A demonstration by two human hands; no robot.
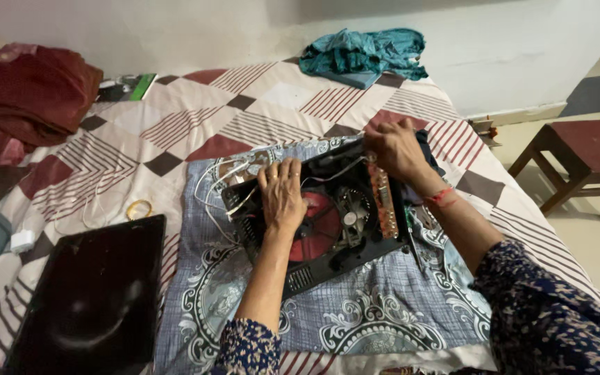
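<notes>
Opened cooktop base [328, 229]: matt black plastic shell under the left hand [282, 194], with a dull red coil disc [317, 222], a metal-finned fan [352, 208] and a brownish circuit board [383, 201] by the right hand [394, 149]. It sits on a soft blue-grey printed cloth [383, 312] over a woven patterned bedsheet [196, 118]. Left of the base: glossy black glass top panel [92, 298], smooth, reflective; right of it, a wooden stool [585, 160] with a matt maroon seat.

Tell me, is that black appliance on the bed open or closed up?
Open. The black appliance shows its red coil, fan and circuit board, and its black glass top lies apart. The left hand rests inside; the right hand grips its far edge.
</notes>
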